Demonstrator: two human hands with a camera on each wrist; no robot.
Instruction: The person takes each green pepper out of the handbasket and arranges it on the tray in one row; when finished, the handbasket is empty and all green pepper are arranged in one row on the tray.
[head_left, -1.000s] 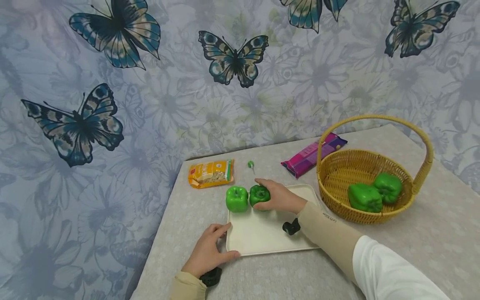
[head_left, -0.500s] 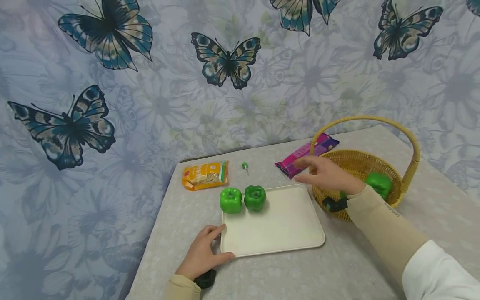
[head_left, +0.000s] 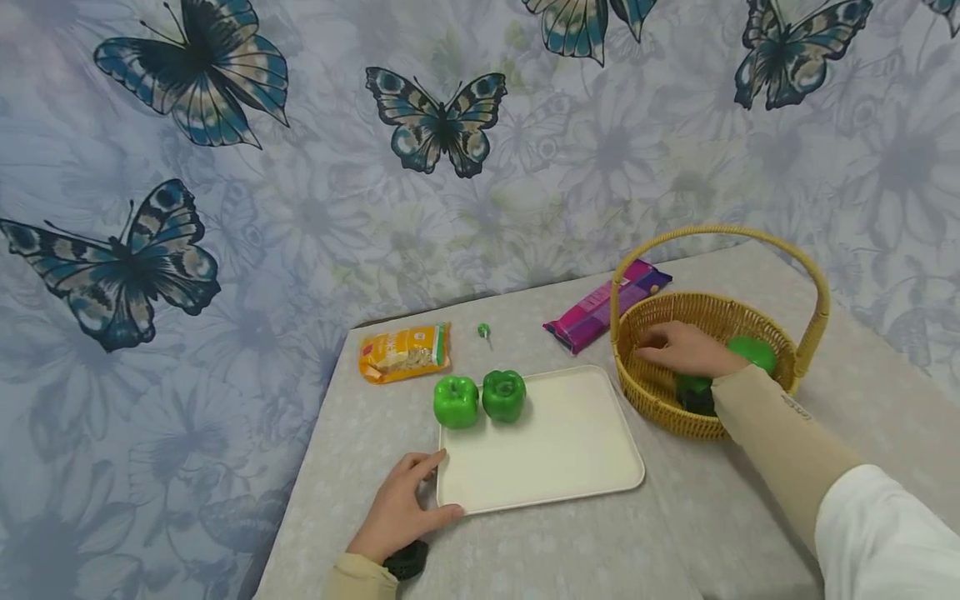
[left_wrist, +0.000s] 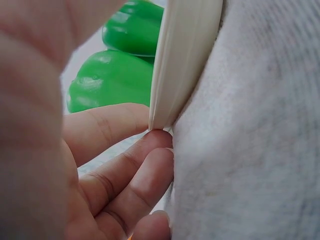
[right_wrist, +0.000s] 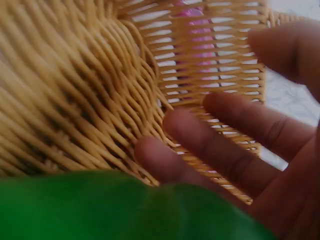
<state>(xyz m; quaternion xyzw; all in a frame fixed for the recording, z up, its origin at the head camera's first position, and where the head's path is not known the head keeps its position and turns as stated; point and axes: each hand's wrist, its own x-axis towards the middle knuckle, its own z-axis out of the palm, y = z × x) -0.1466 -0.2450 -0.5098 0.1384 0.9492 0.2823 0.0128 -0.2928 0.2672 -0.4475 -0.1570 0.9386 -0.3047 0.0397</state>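
Observation:
My left hand (head_left: 399,510) rests at the near-left corner of a cream tray (head_left: 547,442). Its thumb touches the front edge, and its fingertips (left_wrist: 155,140) touch the side. Two green bell peppers stand side by side at the tray's back left: a lighter one (head_left: 456,402) and a darker one (head_left: 504,396). My right hand (head_left: 686,348) is inside a wicker basket (head_left: 667,417), fingers extended near the woven wall and holding nothing. Another green bell pepper (head_left: 752,352) lies behind the hand. One more green pepper (head_left: 692,390) is partly hidden under the wrist.
An orange food packet (head_left: 405,353) lies at the back left of the table (head_left: 570,546). A small green lollipop-like item (head_left: 483,331) sits beside it. Behind the basket's left side is a pink and purple packet (head_left: 603,308). The basket's tall handle (head_left: 720,230) arches over it.
My right hand has let go of the darker pepper on the tray, moved right and gone down into the basket. The left hand has stayed at the tray's corner.

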